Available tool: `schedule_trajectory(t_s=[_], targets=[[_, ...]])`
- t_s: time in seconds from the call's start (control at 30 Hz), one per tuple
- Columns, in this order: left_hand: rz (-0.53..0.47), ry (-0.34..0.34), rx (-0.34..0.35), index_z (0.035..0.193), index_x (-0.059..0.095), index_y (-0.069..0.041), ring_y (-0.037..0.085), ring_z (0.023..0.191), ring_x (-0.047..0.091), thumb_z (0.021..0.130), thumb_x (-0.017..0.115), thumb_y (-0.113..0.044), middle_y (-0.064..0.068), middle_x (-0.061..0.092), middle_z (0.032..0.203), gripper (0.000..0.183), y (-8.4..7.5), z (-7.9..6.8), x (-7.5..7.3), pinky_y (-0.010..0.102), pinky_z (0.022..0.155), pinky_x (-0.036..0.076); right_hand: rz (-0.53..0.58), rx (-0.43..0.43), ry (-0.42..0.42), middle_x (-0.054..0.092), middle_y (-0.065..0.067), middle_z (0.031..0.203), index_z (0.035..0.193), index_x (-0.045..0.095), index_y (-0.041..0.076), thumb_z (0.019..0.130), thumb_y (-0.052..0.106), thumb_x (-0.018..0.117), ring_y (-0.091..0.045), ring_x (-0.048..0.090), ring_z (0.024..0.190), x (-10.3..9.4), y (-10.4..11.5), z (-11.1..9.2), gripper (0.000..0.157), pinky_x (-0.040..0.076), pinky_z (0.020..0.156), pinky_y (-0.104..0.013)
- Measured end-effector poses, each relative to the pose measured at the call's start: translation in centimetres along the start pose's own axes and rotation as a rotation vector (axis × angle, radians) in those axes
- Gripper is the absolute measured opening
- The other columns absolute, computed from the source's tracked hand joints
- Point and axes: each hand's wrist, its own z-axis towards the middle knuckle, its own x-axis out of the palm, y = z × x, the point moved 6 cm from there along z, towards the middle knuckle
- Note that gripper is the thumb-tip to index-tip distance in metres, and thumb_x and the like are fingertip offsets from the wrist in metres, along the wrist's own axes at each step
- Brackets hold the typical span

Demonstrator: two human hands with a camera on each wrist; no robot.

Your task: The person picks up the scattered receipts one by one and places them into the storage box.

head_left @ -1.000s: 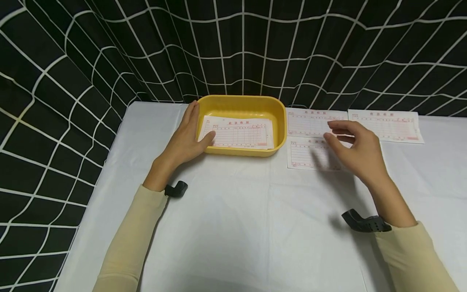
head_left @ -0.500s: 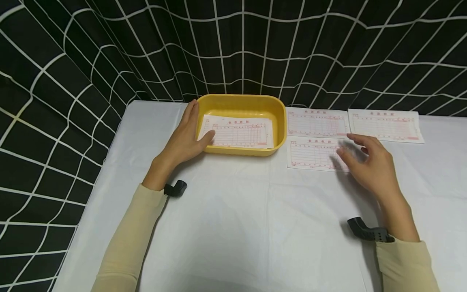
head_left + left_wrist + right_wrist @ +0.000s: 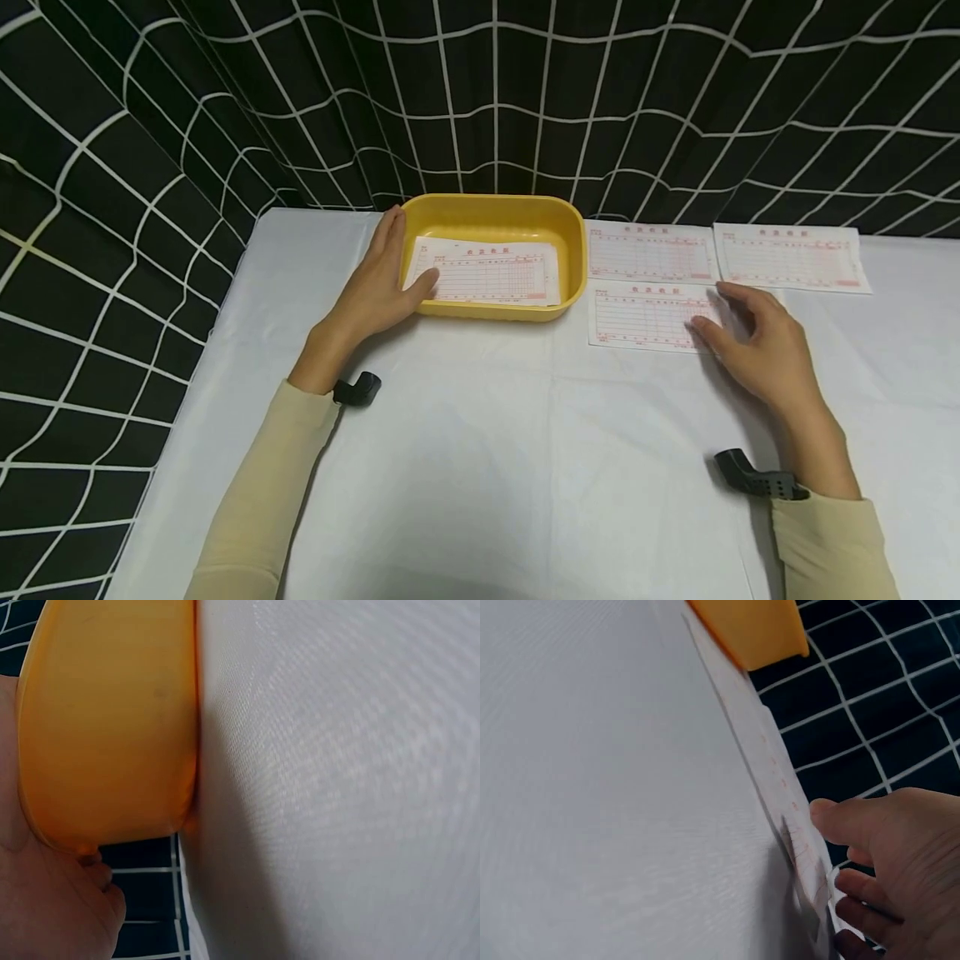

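Note:
A yellow plastic basket (image 3: 495, 313) stands at the back of the table, holding a small stack of receipt slips (image 3: 491, 279) printed in red. My left hand (image 3: 371, 287) holds its left end, thumb over the front rim and fingers along the outer side. In the left wrist view the basket's wall (image 3: 112, 727) fills the upper left. To the right of the basket lies a lower receipt slip (image 3: 641, 317). My right hand (image 3: 768, 354) is at this slip's right end, thumb over its print and index finger at its top edge, with a gap between them.
Two more receipts lie along the table's back edge: one next to the basket (image 3: 648, 252), another farther right (image 3: 791, 257). A black curtain with a white grid (image 3: 517, 92) hangs behind and left of the white tablecloth (image 3: 480, 467).
My right hand has moved right and down, from over the slips to the right end of the lower one. My left hand stays on the basket.

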Motion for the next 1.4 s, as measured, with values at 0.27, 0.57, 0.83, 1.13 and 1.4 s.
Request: schedule_trajectory(t_s=[0.27, 0.57, 0.83, 1.13, 1.4], targets=[[0.002, -0.004, -0.003, 0.171, 0.0, -0.011, 0.024, 0.167, 0.014, 0.101, 0.055, -0.051, 0.002, -0.003, 0.181, 0.097, 0.0, -0.3, -0.3, 0.049, 0.134, 0.023, -0.059, -0.063, -0.006, 0.047, -0.035, 0.157, 0.154, 0.047, -0.006, 0.098, 0.02, 0.074, -0.059, 0.042, 0.144, 0.7, 0.5, 0.0, 0.067, 0.034, 0.117, -0.072], [-0.003, -0.005, 0.002, 0.171, 0.001, -0.011, 0.025, 0.167, 0.015, 0.101, 0.056, -0.051, 0.003, -0.003, 0.181, 0.098, 0.0, -0.2, -0.2, 0.05, 0.134, 0.024, -0.069, -0.048, -0.001, 0.046, -0.035, 0.158, 0.156, 0.045, -0.004, 0.099, 0.022, 0.073, -0.059, 0.041, 0.146, 0.9, 0.4, -0.2, 0.069, 0.033, 0.119, -0.071], [0.001, -0.007, -0.003, 0.171, 0.002, -0.011, 0.025, 0.167, 0.015, 0.101, 0.056, -0.051, 0.002, -0.003, 0.181, 0.098, 0.0, -0.2, -0.2, 0.049, 0.134, 0.024, -0.051, -0.023, -0.054, 0.053, -0.036, 0.151, 0.152, 0.051, -0.004, 0.095, 0.015, 0.077, -0.056, 0.055, 0.133, 0.7, 0.6, -0.2, 0.066, 0.046, 0.107, -0.067], [-0.003, -0.006, 0.005, 0.171, 0.002, -0.01, 0.026, 0.167, 0.015, 0.101, 0.056, -0.05, 0.006, -0.001, 0.181, 0.098, -0.1, 0.0, -0.1, 0.05, 0.134, 0.023, -0.034, 0.018, -0.144, 0.072, -0.032, 0.117, 0.141, 0.064, -0.003, 0.092, 0.011, 0.078, -0.006, 0.056, 0.084, -0.1, 0.1, -0.3, 0.053, 0.035, 0.072, -0.009], [-0.002, -0.005, 0.003, 0.171, 0.002, -0.01, 0.026, 0.167, 0.015, 0.101, 0.056, -0.05, 0.005, -0.002, 0.181, 0.098, -0.2, 0.0, -0.1, 0.05, 0.134, 0.023, 0.016, 0.026, -0.154, 0.073, -0.032, 0.107, 0.133, 0.068, -0.007, 0.096, 0.01, 0.071, 0.026, 0.043, 0.072, -0.9, -0.2, -0.3, 0.041, 0.036, 0.067, 0.005]])
